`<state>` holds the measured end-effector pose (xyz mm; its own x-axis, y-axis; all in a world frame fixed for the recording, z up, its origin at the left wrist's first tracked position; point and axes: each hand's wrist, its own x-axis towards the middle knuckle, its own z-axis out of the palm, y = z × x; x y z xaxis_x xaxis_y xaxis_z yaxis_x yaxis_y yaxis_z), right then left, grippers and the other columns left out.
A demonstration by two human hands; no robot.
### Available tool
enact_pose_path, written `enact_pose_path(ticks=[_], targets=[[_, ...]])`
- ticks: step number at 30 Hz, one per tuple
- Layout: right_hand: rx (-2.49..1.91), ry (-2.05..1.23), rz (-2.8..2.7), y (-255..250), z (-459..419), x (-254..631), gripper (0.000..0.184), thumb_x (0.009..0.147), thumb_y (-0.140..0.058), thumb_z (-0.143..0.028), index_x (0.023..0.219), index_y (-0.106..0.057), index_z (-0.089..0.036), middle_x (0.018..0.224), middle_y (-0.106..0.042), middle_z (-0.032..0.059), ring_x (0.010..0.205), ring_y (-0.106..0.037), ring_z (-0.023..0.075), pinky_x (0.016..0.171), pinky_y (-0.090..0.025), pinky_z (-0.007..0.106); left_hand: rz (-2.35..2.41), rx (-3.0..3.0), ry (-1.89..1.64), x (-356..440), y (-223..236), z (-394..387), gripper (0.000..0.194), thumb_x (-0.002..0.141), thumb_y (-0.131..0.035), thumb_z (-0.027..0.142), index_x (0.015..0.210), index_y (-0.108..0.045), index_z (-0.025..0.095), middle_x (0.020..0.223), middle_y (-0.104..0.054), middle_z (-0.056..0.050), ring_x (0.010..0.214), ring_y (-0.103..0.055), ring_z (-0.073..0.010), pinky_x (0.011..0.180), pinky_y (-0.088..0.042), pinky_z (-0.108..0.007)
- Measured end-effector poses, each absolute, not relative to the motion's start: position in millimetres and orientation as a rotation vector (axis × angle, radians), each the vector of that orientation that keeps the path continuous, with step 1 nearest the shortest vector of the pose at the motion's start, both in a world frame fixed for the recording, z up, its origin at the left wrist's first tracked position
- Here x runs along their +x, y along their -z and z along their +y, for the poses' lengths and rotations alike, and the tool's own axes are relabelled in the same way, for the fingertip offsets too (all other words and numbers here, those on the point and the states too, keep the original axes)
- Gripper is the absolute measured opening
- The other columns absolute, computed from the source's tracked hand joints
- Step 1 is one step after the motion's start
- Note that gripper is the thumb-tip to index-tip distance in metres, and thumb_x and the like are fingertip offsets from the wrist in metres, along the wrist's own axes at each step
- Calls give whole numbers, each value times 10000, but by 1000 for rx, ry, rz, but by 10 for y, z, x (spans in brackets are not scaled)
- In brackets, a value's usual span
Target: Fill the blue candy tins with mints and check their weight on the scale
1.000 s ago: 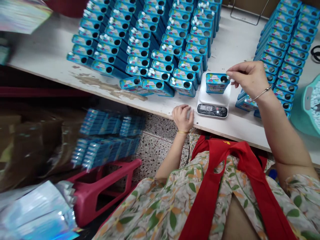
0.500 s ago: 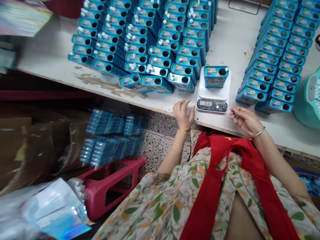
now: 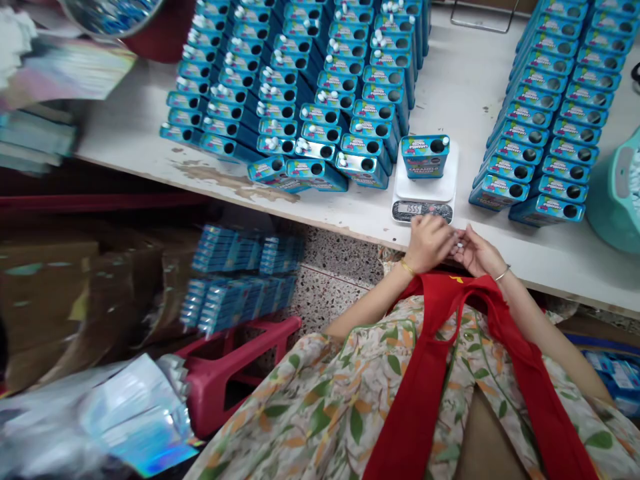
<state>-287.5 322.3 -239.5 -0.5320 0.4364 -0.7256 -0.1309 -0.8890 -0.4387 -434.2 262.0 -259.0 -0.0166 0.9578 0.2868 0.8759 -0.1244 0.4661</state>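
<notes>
In front of me a white digital kitchen scale (image 3: 423, 192) carries a blue tin (image 3: 425, 157) with a round hole in its top and a white pellet at its top right corner. Just below the scale's display, my hands meet. My right hand (image 3: 479, 255) is cupped around a few small white pellets (image 3: 459, 246). My left hand (image 3: 430, 241) has its fingers curled and closed at the right hand's fingertips; what it pinches, if anything, is hidden.
Rows of blue tins (image 3: 320, 115), many with white pellets on top, stand left of the scale. More tins (image 3: 540, 137) line the right, beside a turquoise basket (image 3: 615, 193). A pink stool (image 3: 215, 380) and stacked blue boxes (image 3: 235, 287) are below left.
My left hand has moved right from the table edge to meet my right hand, which has turned and drawn slightly closer to me. The scale's reading has risen. The view has shifted left.
</notes>
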Motion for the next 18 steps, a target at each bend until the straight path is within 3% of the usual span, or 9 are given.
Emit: enact_pose_path(ticks=[2,5,11,15,18], targets=[[-1280,-2448,-379,2429,3192,-2853,305,860,-731,-441,813,-629,-158,613,-577,-28,495,-519,61,441,-444,158,1796,2223,-881,-4297,2521,2559,239,987,-502,357,1033,-703,236,918,-706,-26,887,-573,-188,867,-298,-387],[-1285,-2420,-424,2480,3143,-2803,279,765,-819,-360,828,-648,-149,612,-586,-30,502,-522,61,455,-444,153,1820,2240,-923,-4398,2347,2617,291,997,-479,409,1125,-689,253,1012,-721,-40,949,-593,-192,900,-328,-395],[-1306,-2455,-655,2539,3148,-2734,445,665,-867,-466,883,-706,-113,677,-636,20,522,-536,65,416,-369,149,2069,2196,-838,-4938,1920,3283,494,960,-469,598,1352,-547,307,1451,-556,-43,1361,-451,-268,1123,-253,-503],[-1260,-2481,-687,2557,3170,-2710,478,646,-873,-494,897,-714,-119,690,-639,14,509,-519,56,406,-359,146,2063,2204,-748,-5140,1865,3486,456,954,-456,630,1215,-620,294,1363,-636,-20,1350,-483,-270,1169,-186,-557],[-1226,-2517,-675,2569,3180,-2695,504,632,-882,-505,909,-715,-119,701,-647,13,500,-509,51,406,-369,146,2154,2217,-893,-5263,1887,3342,403,982,-431,591,1154,-637,291,1253,-698,-8,1277,-552,-243,1157,-200,-565]])
